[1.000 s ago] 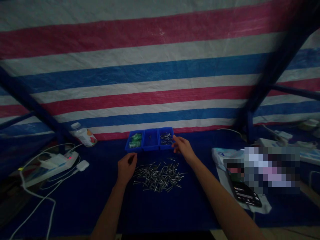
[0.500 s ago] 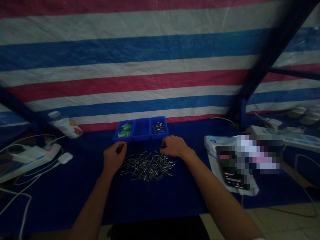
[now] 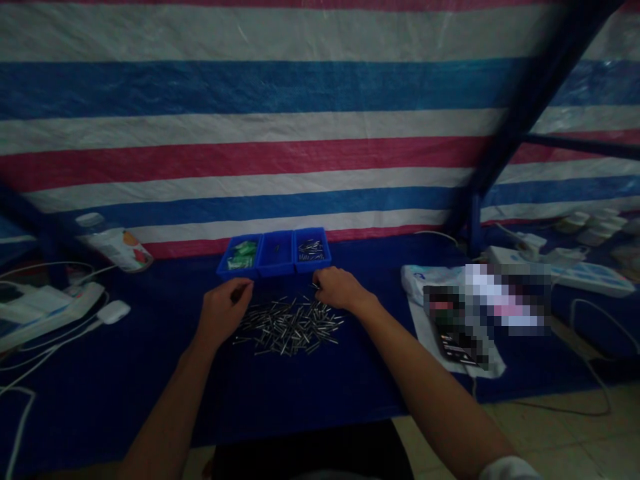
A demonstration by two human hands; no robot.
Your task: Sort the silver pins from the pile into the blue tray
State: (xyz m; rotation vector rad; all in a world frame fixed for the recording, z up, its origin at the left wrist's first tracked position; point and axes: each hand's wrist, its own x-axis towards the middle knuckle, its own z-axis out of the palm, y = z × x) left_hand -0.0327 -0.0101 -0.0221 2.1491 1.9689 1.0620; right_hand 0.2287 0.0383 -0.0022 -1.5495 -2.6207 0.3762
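Observation:
A loose pile of slim metal pins (image 3: 290,327), rather like nails or rivets, lies on the blue table. At the pile's left edge my left hand (image 3: 225,307) is closed with fingers curled in; whatever may be inside is hidden. My right hand (image 3: 340,288) is pinched shut over the pile's far right side, and a small shiny end of a metal pin (image 3: 316,286) shows at its fingertips. Just beyond both hands stands a blue three-part tray (image 3: 277,270). Its left section has green packets (image 3: 243,255), its middle one a tiny piece, its right one metal pins (image 3: 311,250).
A bottle (image 3: 117,245) leans at the back left, near a power strip (image 3: 55,313) and white cables. To the right lie a phone (image 3: 455,333) on a plastic packet (image 3: 415,283) and another power strip (image 3: 585,277). A striped sheet (image 3: 300,153) hangs behind the table.
The whole view has shifted slightly, so everything sits a little further left and higher. Both hands keep nearly the same places by the pile, the right one still pinched.

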